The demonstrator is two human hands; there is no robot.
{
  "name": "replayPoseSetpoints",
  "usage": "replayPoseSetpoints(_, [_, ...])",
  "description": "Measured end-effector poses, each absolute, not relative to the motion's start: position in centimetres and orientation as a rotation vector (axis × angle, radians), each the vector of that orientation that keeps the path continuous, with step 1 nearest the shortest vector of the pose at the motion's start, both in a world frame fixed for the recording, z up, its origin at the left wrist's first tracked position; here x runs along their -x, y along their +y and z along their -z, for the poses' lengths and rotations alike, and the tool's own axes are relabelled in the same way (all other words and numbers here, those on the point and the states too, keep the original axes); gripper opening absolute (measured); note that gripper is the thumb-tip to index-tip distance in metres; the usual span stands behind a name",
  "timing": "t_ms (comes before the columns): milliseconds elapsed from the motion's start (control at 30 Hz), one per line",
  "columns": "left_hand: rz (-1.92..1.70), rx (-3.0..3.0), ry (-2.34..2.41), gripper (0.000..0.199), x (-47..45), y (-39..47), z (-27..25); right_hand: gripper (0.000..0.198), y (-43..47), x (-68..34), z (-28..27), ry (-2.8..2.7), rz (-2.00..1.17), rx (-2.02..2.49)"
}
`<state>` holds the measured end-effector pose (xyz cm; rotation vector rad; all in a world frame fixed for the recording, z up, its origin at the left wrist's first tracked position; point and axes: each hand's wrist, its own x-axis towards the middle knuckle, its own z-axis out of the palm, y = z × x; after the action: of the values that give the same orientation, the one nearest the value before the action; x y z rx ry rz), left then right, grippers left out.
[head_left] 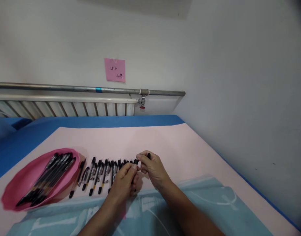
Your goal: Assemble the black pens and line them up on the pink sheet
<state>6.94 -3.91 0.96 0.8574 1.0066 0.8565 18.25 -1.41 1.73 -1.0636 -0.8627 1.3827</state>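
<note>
My left hand is closed around a pen, whose black end points up past the thumb. Close beside that end, my right hand has thumb and forefinger pinched together. A rounded black pen part, which looks like a cap, pokes up from the right hand; most of it is hidden by the fingers. To the left of my hands, uncapped pens lie side by side in a row, with black clip caps among them. My left hand covers part of that row.
A pink oval basin at the left holds several black pens. Pale pink sheeting covers the surface, with a light blue cloth along the near edge. Pipes and a radiator run along the wall behind.
</note>
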Motion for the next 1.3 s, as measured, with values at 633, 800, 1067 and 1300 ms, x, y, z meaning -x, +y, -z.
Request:
replayPoseSetpoints(633, [-0.884,-0.997,1.036,0.033,-6.89,-3.76,-0.58,0.021,-1.63,-17.88,-1.81,-0.787,-1.441,1.058])
replayPoseSetpoints(800, [-0.892,-0.956,1.049,0.035,-6.91,-3.65,-0.93,0.022,-1.69,-17.67,-1.61,-0.77,-1.501,1.033])
replayPoseSetpoints(1067, [-0.893,-0.957,1.067,0.037,-6.86,-3.5,-1.09,0.021,-1.68,-17.78,-1.81,-0.83,-1.498,1.055])
replayPoseSetpoints(1300, [-0.86,-0.95,1.045,0.038,-6.84,-3.5,-1.16,0.021,-1.51,-17.86,-1.61,-0.804,-1.429,1.078])
